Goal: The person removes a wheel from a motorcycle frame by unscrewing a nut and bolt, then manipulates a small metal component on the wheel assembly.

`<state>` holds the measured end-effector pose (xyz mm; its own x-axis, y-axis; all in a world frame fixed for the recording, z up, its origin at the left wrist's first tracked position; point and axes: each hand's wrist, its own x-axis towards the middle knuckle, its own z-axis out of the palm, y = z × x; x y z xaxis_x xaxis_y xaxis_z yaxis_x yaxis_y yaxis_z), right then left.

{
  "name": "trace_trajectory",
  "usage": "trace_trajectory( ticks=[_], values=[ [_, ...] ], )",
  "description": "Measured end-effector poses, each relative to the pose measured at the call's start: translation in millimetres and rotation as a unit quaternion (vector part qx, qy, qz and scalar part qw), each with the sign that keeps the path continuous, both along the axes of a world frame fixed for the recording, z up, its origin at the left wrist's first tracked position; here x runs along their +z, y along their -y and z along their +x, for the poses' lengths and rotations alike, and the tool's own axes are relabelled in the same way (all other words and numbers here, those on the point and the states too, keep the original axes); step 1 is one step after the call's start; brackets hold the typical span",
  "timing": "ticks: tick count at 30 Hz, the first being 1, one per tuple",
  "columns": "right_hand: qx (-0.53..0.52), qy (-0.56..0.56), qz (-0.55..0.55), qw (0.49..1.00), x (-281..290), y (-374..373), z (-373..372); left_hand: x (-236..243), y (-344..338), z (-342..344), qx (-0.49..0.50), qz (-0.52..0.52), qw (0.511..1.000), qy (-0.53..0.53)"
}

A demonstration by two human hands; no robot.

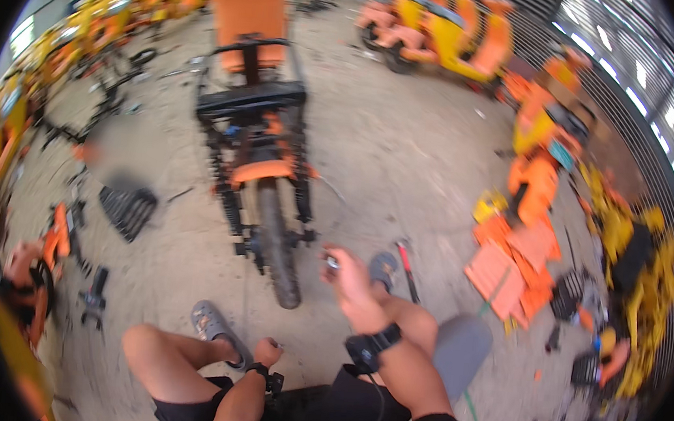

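Note:
My right hand [347, 279] is raised in front of my right knee, its fingers closed around a small shiny metal piece [333, 263] whose kind I cannot make out. Low near my lap, my left hand [267, 352] is curled closed; what it holds, if anything, is hidden. Straight ahead stands the front of a two- or three-wheeled vehicle, with a black tyre [273, 245], an orange mudguard [262, 171] and black springs beside the wheel. My right hand is just right of that tyre, apart from it.
A hammer-like tool with a red handle [406, 263] lies right of my right foot. Orange panels [507, 263] are piled further right, with yellow parts [646, 306] along the wall. A black slatted part [128, 210] lies on the left floor. Yellow-orange scooters [445, 41] stand behind.

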<state>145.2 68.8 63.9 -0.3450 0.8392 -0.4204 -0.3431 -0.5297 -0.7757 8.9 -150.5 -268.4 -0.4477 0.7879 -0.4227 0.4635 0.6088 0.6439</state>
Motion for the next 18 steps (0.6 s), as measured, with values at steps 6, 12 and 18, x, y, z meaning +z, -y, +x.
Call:
trace_trajectory(
  ticks=[6, 12, 18],
  values=[
    [-0.087, -0.131, -0.135, 0.978, -4, -2, 7, 11, -14, 6, 0.029, 0.037, 0.998, -0.041],
    [0.013, -0.118, -0.090, 0.989, 3, 4, 3, -16, -7, -12, 0.053, 0.024, 0.995, 0.081],
    [0.068, -0.117, -0.105, 0.985, -2, 5, 3, 15, -15, -6, 0.037, -0.010, 0.985, 0.167]
  ],
)
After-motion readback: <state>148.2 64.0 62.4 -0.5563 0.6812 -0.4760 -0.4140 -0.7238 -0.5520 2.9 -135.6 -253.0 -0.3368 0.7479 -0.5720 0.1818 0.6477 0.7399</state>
